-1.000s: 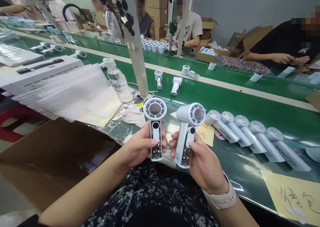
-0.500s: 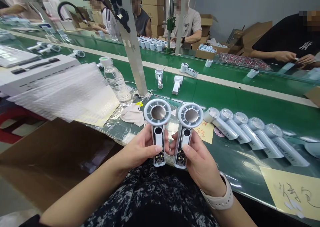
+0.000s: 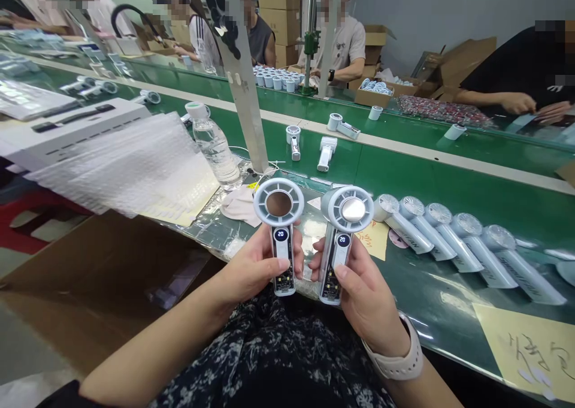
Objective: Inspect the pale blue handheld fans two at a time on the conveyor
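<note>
My left hand (image 3: pixel 256 270) is wrapped round the handle of a white handheld fan (image 3: pixel 279 207), held upright with its round head on top. My right hand (image 3: pixel 363 294) grips a second white handheld fan (image 3: pixel 348 211) the same way, just to the right of the first. Each thumb presses on the front of its handle. Both small screens are lit and read 20. The two fans are over my lap at the near edge of the green conveyor belt (image 3: pixel 404 174).
A row of several finished fans (image 3: pixel 453 243) lies on the belt to the right. A water bottle (image 3: pixel 215 147) and a stack of plastic bags (image 3: pixel 130 168) stand at left, yellow notes (image 3: pixel 530 348) at right. Other people work across the belt.
The right fan has turned to face me squarely. The small screens on both handles, dark before, have lit up with the number 20.
</note>
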The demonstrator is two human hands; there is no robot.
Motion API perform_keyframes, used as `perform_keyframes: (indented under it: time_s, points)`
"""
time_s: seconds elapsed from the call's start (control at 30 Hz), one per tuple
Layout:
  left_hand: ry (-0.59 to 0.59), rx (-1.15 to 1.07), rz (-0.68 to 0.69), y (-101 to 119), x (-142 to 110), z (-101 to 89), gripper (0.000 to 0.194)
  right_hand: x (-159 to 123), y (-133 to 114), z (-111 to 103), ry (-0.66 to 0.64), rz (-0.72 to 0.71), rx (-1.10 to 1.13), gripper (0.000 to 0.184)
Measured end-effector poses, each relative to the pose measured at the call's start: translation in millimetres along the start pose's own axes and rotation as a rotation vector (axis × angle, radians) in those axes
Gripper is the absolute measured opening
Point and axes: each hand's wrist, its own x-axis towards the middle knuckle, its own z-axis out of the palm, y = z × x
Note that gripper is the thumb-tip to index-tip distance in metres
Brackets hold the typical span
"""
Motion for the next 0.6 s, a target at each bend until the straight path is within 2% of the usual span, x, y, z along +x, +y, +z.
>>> perform_keyframes:
  time_s: [0.1, 0.2, 0.27, 0.4, 0.5, 0.6]
  points:
    - [0.071, -0.041, -0.029, -4, 4, -1.1, 0.04, 1, 1, 1, 0.032, 0.014, 0.009, 0.027]
    - [0.202, -0.061, -0.039, -10, 7, -1.8, 0.036, 2, 3, 3, 0.079, 0.024, 0.023, 0.023]
    - [0.233, -0.073, -0.069, -12, 6, -1.9, 0.037, 1, 3, 4, 0.08, 0.037, 0.036, 0.023]
    - [0.117, -0.06, -0.065, -10, 0, -1.5, 0.036, 0, 0, 2, 0.004, 0.042, 0.022, 0.023]
    - [0.075, -0.001, -0.018, -6, -1, -0.9, 0.029, 1, -1, 1, 0.042, 0.019, -0.018, 0.023]
    - [0.057, 0.014, -0.02, -5, 1, -1.0, 0.029, 4, -1, 2, 0.066, 0.075, 0.038, 0.027]
